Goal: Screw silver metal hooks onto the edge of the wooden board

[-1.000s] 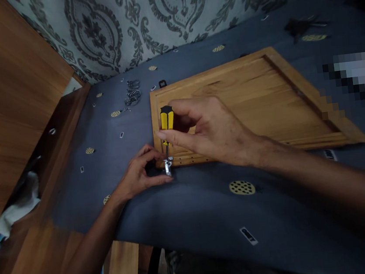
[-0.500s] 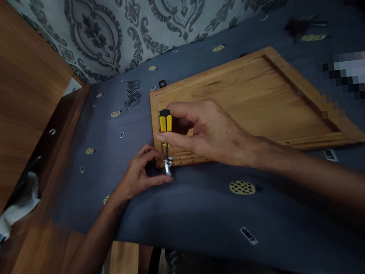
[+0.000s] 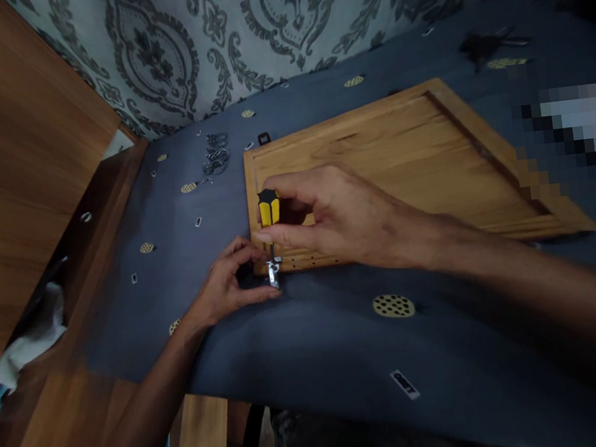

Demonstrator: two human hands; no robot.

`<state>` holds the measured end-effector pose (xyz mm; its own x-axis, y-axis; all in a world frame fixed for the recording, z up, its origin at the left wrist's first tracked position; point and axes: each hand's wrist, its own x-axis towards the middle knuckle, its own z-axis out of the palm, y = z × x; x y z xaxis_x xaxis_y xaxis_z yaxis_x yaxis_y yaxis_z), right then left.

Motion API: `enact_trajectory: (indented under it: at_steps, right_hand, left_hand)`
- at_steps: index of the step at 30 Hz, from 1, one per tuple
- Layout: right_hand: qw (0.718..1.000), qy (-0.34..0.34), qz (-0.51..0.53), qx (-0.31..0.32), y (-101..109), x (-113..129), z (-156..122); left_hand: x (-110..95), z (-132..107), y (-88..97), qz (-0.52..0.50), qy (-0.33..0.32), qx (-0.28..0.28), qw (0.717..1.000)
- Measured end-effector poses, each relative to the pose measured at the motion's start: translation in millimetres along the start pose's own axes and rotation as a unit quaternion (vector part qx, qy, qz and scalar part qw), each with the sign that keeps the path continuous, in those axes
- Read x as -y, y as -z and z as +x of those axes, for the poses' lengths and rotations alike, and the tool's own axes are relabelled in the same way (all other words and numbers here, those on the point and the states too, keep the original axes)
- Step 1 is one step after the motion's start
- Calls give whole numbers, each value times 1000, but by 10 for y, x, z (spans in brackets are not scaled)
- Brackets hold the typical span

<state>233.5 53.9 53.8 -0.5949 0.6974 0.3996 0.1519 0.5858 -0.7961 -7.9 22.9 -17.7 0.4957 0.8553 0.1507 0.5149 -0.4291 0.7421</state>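
Observation:
A wooden panel with a raised frame (image 3: 403,161) lies flat on a dark blue patterned cloth (image 3: 317,350). My right hand (image 3: 340,218) is closed round a yellow and black screwdriver (image 3: 268,211), held upright with its tip down on a small metal bracket (image 3: 273,272) at the panel's near left corner. My left hand (image 3: 226,282) pinches that bracket against the panel's edge, fingers closed on it.
A cluster of metal hooks or rings (image 3: 216,154) lies on the cloth beyond the panel's left corner. Wooden furniture (image 3: 10,156) stands at the left with a white rag (image 3: 31,340) on its ledge. A patterned wall (image 3: 254,27) is behind. A dark object (image 3: 482,44) lies far right.
The screwdriver handle has sunk a little lower and my right hand's fingers have shifted round it, as in turning. My left hand and the bracket stay in place.

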Motion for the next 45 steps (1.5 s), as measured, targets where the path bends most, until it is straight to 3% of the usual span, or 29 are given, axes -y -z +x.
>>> enact_trajectory:
  at_steps: [8, 17, 31, 37, 45]
  right_hand:
    - [988, -12, 117, 98, 105, -55, 20]
    - [999, 17, -38, 5, 24, -19, -14]
    - [1000, -11, -22, 5, -2, 0, -2]
    - [996, -1, -9, -88, 51, 11, 6]
    - [997, 22, -65, -32, 39, -28, -7]
  left_hand:
    - [4, -7, 7, -3, -10, 1, 1000]
    - [-27, 7, 0, -4, 0, -2, 1000]
    - [-15, 0, 3, -3, -5, 0, 1000]
    - [-9, -2, -3, -1, -19, -8, 1000]
    - [-10, -10, 13, -6, -18, -4, 1000]
